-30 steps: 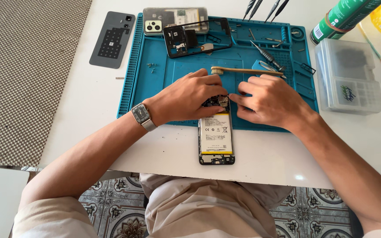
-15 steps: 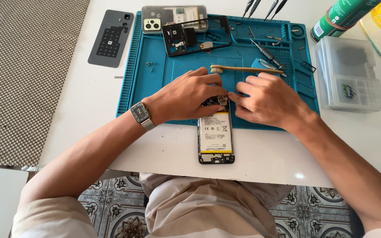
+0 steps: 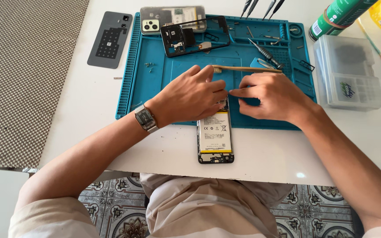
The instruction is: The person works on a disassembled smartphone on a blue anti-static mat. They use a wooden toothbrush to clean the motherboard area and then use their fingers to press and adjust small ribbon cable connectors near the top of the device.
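Phone (image 3: 215, 137) runs lengthwise toward frame bottom, top end under both hands: left hand (image 3: 190, 94) and right hand (image 3: 272, 94) curled, fingertips pinching there, grip contents unclear.

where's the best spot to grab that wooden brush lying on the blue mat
Probably the bare right half of the brush handle, from above. It lies flat across the blue mat, bristles at the left end beside the left hand; the right hand sits just below.
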